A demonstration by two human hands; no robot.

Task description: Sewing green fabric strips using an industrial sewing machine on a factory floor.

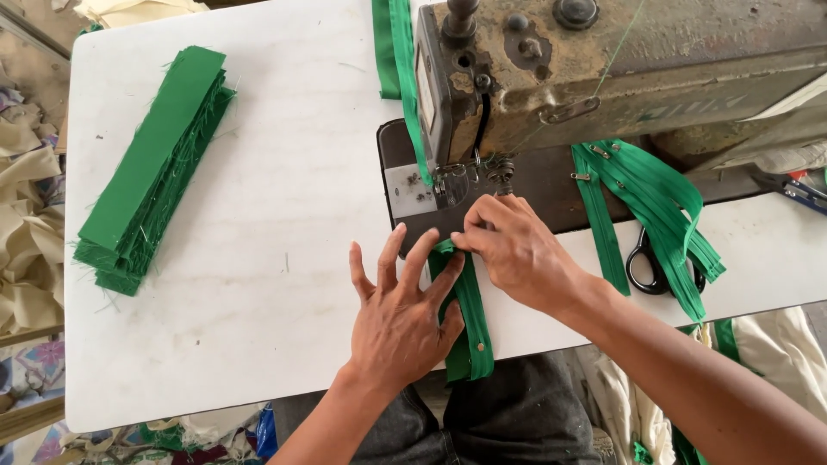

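Observation:
My left hand (398, 317) lies flat with fingers spread on the white table, its fingertips pressing the edge of a green zipper strip (472, 331). My right hand (515, 250) pinches the strip's upper end just in front of the presser foot (452, 179) of an old, worn sewing machine (603, 60). The strip runs from the needle area toward me and hangs over the table's front edge. A green band (405, 77) trails away behind the needle, up the machine's left side.
A stack of green fabric strips (151, 172) lies at the table's left. Loose green zippers (655, 202) and black-handled scissors (646, 258) lie right of the machine. Cream cloth (26, 224) is piled on the floor at left. The white table (258, 284) spreads between.

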